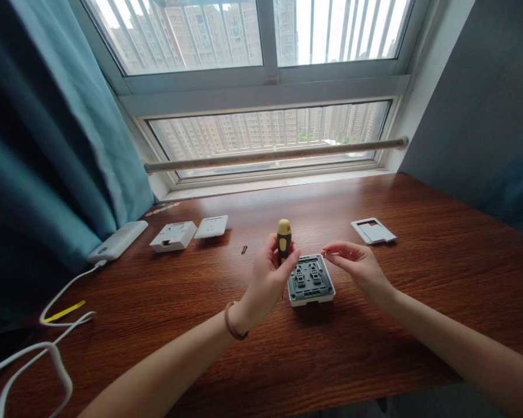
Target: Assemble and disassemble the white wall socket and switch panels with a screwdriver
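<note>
My left hand (270, 267) is closed around a screwdriver (283, 235) with a yellow and black handle, held upright at the left side of a wall switch (310, 278). The switch lies on the table with its grey inner mechanism facing up in a white base. At its far right corner, the thumb and fingertips of my right hand (357, 264) pinch a small dark screw, mostly hidden by the fingers. Small screws (244, 249) lie on the wood left of my left hand. A white switch cover (373, 231) rests beyond my right hand.
On the left of the brown table (178, 325) are a white box (173, 237), a white socket plate (211, 227) and a white power strip (118, 241) with a white cable (65, 284). A yellow strip (64, 311) lies by the cable. Behind are a window and a blue curtain (91, 128).
</note>
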Demonstrator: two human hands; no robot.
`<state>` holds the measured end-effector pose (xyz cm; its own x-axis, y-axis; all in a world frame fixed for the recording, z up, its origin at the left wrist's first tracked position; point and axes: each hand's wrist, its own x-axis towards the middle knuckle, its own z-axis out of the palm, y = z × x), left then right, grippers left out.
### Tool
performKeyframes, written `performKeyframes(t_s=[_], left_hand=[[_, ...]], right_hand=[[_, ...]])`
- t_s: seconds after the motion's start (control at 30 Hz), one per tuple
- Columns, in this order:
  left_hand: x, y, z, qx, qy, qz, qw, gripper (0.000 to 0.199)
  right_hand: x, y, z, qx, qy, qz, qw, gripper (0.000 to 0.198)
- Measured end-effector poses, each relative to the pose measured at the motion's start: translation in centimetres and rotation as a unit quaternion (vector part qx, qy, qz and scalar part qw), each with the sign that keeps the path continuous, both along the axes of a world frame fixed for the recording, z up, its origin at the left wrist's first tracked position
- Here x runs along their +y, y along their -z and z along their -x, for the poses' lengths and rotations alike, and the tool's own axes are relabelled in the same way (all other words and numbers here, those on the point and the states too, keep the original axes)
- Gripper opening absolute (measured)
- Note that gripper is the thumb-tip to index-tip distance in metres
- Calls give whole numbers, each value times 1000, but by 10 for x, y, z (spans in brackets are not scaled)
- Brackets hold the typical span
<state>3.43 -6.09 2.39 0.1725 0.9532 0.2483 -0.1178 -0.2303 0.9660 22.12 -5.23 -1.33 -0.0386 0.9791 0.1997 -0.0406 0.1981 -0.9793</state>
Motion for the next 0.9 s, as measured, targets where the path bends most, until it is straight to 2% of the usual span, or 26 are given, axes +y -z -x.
performKeyframes(t_s=[0.13, 0.23, 0.4, 0.63, 0.9], left_hand=[[15, -12, 8, -186, -13, 16, 982, 19], [22, -19, 12, -249, -24, 56, 967, 18], [24, -20, 14, -215, -67, 53, 973, 18], [24, -11, 12, -211, -15, 77, 974, 15], [24, -13, 12, -198, -18, 81, 977, 14]], right_hand=[[18, 7, -10, -12, -48, 47, 998, 22], [21, 9, -13, -27, -87, 67, 994, 27], [15, 5, -11, -44, -116, 56, 991, 16], [12, 4, -9, -34, -151, -2, 988, 12], [11, 6, -10, 4, -153, -21, 988, 11]])
